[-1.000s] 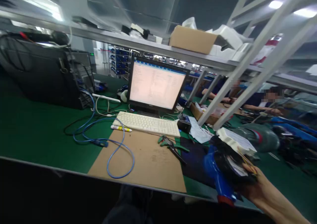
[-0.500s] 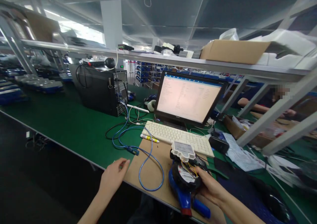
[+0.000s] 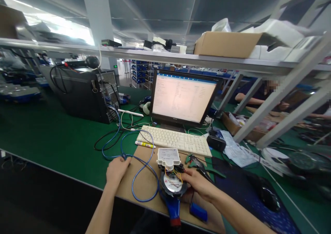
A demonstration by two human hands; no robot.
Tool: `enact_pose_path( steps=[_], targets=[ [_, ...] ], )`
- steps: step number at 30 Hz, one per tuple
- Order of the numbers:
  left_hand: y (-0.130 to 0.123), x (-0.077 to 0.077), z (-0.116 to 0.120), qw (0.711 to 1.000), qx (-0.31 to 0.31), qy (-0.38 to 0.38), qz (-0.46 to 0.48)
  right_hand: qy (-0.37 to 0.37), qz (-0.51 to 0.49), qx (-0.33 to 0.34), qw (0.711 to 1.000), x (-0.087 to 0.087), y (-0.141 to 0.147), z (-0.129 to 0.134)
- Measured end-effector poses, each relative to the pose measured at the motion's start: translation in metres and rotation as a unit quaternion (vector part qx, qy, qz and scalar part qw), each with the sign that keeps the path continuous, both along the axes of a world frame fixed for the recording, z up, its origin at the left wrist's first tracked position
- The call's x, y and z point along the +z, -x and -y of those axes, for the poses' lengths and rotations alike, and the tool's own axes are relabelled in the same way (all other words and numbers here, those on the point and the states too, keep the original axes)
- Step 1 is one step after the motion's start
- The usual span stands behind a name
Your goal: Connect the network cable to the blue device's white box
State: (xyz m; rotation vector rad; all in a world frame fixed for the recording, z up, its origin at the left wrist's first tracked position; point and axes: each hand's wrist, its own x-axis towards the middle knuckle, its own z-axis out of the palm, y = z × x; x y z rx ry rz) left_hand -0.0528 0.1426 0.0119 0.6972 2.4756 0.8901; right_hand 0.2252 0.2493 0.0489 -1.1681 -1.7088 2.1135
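Note:
My left hand (image 3: 117, 170) is at the left edge of the brown board (image 3: 129, 185), its fingers closed on the dark plug end of a blue cable (image 3: 145, 200). The cable loops across the board. My right hand (image 3: 198, 183) grips the right side of a blue and black device (image 3: 173, 203) with a round metal-like face and a red end. Yellow and red wires run from the device to a white plastic module (image 3: 169, 158) at its top. A blue cylinder (image 3: 198, 211) lies beside the device, below my right hand.
Behind the board stand a white keyboard (image 3: 176, 140) and a monitor (image 3: 183, 97). A yellow and white marker (image 3: 145, 144) lies before the keyboard. Green-handled pliers (image 3: 196, 162) and a black mouse (image 3: 267, 194) are right. A computer case (image 3: 82, 96) stands left. A person sits beyond.
My left hand has moved to the cable's plug and closed on it. The device is now turned more upright, with my right hand still on it. The view has shifted right.

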Motion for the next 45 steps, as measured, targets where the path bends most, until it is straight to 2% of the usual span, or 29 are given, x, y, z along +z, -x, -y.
enact_pose_path(
  steps=[2,5,8,10,13,15,17,21,26,32,38,45],
  targets=[
    [-0.001,-0.004,0.003,0.994,0.01,-0.081,0.066,-0.017,0.025,0.02,0.999,-0.003,-0.003,-0.004],
    [-0.004,-0.005,0.009,0.969,0.035,-0.195,0.149,-0.079,0.042,0.078,0.993,-0.003,-0.011,-0.013],
    [-0.006,0.001,0.015,0.93,0.073,-0.278,0.229,-0.183,0.11,0.119,0.97,0.01,-0.025,-0.023],
    [-0.006,0.006,0.017,0.892,0.099,-0.331,0.291,-0.295,0.16,0.08,0.939,0.023,-0.03,-0.026],
    [-0.011,0.013,0.016,0.855,0.114,-0.381,0.331,-0.441,0.142,-0.017,0.886,0.038,-0.022,-0.023],
    [-0.017,0.019,0.013,0.841,0.107,-0.408,0.339,-0.507,0.106,-0.025,0.855,0.04,-0.007,-0.017],
    [-0.025,0.027,0.01,0.834,0.081,-0.429,0.338,-0.547,0.104,0.001,0.83,0.035,0.01,-0.012],
    [-0.047,0.047,0.0,0.849,-0.023,-0.423,0.315,-0.571,0.093,0.025,0.816,0.019,0.031,-0.012],
    [-0.068,0.066,-0.025,0.86,-0.113,-0.428,0.253,-0.606,0.04,0.015,0.794,0.01,0.023,-0.019],
    [-0.08,0.066,-0.058,0.878,-0.196,-0.412,0.146,-0.569,0.014,0.026,0.822,0.01,0.016,-0.016],
    [-0.086,0.061,-0.063,0.871,-0.204,-0.407,0.184,-0.553,0.018,0.029,0.833,0.011,0.015,-0.015],
    [-0.089,0.068,-0.061,0.884,-0.202,-0.385,0.173,-0.538,0.009,0.03,0.842,0.012,0.016,-0.014]
  ],
)
